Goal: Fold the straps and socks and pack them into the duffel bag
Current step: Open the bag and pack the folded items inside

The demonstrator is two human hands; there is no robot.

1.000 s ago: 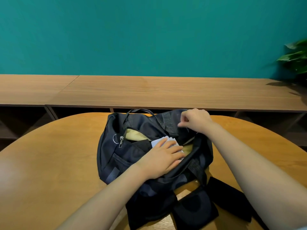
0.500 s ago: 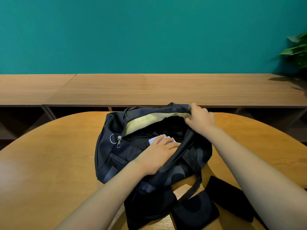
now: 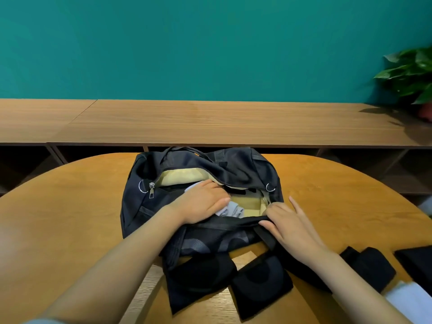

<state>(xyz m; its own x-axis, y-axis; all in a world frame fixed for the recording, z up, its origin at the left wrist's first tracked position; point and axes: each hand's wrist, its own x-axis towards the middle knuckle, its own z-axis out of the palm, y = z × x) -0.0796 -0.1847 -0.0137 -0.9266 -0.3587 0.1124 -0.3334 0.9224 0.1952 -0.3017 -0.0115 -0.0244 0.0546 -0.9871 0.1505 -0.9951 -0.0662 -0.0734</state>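
A black duffel bag (image 3: 240, 170) with pale yellow lining lies unzipped in the middle of the round wooden table (image 3: 70, 218). My left hand (image 3: 201, 204) reaches into the opening, its fingers flat on a folded light grey sock bundle (image 3: 230, 210) inside. At the bag's near rim my right hand (image 3: 288, 222) has its thumb outside and its fingers curled over the edge, index finger sticking out. Two black folded pieces (image 3: 198, 274) (image 3: 261, 279) lie in front of the bag.
Another folded black piece (image 3: 370, 267) lies to the right of my right forearm, with a dark flat thing (image 3: 418, 259) and a white cloth (image 3: 408, 298) near the table's right edge. A long wooden shelf (image 3: 210, 122) runs behind the table. A potted plant (image 3: 411, 76) stands at its right end.
My right hand let go of the bag's far flap and came down onto the near rim. The far flap dropped. My left hand pushed the sock bundle deeper into the bag.
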